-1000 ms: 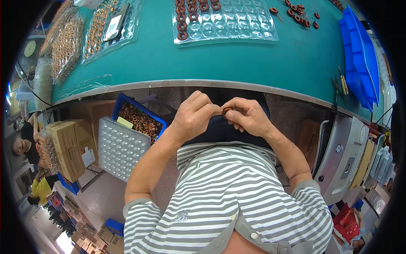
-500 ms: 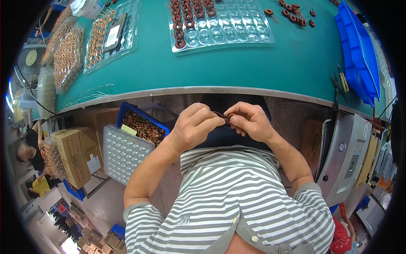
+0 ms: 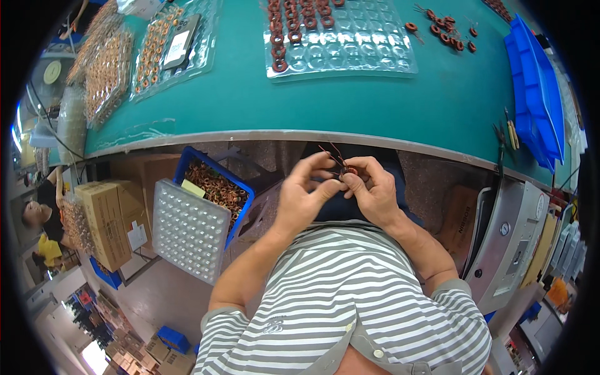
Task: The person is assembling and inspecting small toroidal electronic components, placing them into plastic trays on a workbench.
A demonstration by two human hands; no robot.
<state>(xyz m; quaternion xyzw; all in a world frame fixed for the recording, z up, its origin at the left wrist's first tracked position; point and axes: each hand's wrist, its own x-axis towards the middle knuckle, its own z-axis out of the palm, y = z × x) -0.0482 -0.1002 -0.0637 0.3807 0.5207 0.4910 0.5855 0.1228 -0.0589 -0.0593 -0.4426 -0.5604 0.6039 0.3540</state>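
In front of my waist, just off the table's edge, a small ring coil (image 3: 352,170) wound with dark red wire is pinched between the thumb and fingers of my right hand (image 3: 377,190). Its thin wire leads (image 3: 336,150) stick up toward the table. My left hand (image 3: 301,192) is close beside the coil with fingers spread and slightly blurred; its thumb tip comes up to the right fingers. On the green table, a clear blister tray (image 3: 369,70) has similar coils (image 3: 279,51) in its left columns. More coils (image 3: 445,36) lie loose to its right.
A blue bin (image 3: 248,209) of coils stands below the table at left, with an empty blister tray (image 3: 190,228) leaning against it. A phone (image 3: 182,45) rests on another coil tray. Hand cutters (image 3: 500,135) and a blue plastic tray (image 3: 532,90) occupy the table's right end.
My left hand has let go of the wires and its fingers have spread. The coil stays in my right hand, with its leads now pointing up. The view has shifted slightly.
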